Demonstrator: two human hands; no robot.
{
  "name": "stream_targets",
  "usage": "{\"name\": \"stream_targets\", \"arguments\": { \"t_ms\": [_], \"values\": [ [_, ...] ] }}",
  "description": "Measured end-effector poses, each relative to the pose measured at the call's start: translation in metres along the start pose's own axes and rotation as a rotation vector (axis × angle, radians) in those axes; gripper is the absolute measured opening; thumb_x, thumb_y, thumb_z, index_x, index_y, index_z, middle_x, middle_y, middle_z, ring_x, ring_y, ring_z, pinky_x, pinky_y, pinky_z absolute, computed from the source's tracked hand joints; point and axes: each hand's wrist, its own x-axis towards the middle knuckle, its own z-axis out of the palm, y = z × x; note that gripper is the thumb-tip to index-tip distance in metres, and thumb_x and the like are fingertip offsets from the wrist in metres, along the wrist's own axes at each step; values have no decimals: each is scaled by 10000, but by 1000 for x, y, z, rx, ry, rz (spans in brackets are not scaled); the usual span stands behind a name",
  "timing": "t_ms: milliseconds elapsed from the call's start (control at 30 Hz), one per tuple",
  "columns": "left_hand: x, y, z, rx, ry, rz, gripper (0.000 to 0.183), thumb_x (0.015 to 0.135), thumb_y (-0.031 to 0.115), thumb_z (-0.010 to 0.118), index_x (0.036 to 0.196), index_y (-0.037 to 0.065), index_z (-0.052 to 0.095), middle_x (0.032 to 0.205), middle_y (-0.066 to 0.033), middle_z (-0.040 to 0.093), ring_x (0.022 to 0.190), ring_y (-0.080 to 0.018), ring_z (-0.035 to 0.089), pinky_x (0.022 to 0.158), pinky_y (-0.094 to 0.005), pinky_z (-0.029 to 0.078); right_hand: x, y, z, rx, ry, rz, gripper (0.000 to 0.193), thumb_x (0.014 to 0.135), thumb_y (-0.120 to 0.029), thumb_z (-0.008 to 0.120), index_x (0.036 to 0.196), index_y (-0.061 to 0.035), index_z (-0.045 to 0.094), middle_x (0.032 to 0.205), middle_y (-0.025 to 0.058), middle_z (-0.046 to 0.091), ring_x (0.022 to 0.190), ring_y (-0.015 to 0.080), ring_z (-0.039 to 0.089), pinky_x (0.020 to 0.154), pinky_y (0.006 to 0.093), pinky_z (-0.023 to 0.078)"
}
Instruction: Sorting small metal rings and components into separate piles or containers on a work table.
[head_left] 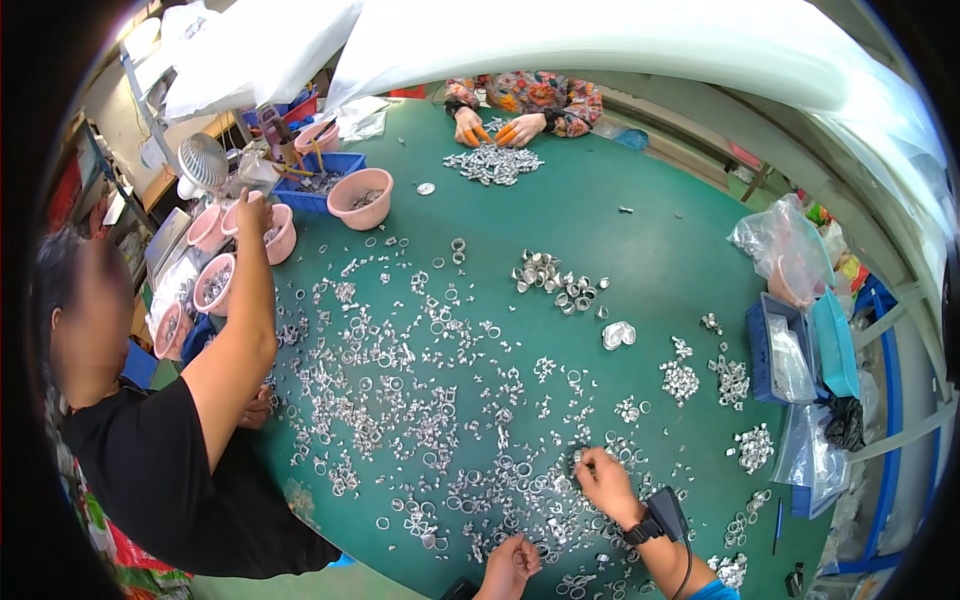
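Note:
My right hand [607, 485], with a dark band on its wrist, reaches over scattered small silver metal pieces [510, 470] on the green table. Its fingertips are pinched at the table top; a tiny silver bit shows by them, but whether they grip it is too small to tell. Closer to the near edge, my left hand [510, 567] is closed, thumb against curled fingers. What it holds, if anything, is hidden. Rings and small fittings lie around both hands. Sorted silver heaps [680, 381] sit to the right of my right hand.
At left, a co-worker in a black shirt [190, 490] reaches toward pink bowls [362, 198]. Across the table [640, 235], another person's hands [500, 130] work at a silver pile. Blue bins [765, 350] and plastic bags stand along the right edge, near a blue pen [778, 527].

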Motion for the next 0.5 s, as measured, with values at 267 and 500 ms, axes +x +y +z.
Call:
{"name": "stream_targets", "arguments": {
  "t_ms": [267,500],
  "values": [
    [11,10,-18,-190,-9,-41,276,825,243,391,611,71,419,598,-31,409,573,-139,382,557,-251,319,-3,-24,2,1580,-317,541,79,791,-100,508,806,-31,472,835,57,509,635,147,525,549,273,449],
    [10,15,-35,-173,41,3,263,819,220,397,616,55,425,589,-39,411,567,-149,391,549,-263,326,-9,-32,27,-141,-98,-147,173,727,-184,602,677,-34,531,655,33,501,492,157,480,482,272,399]
  ]
}}
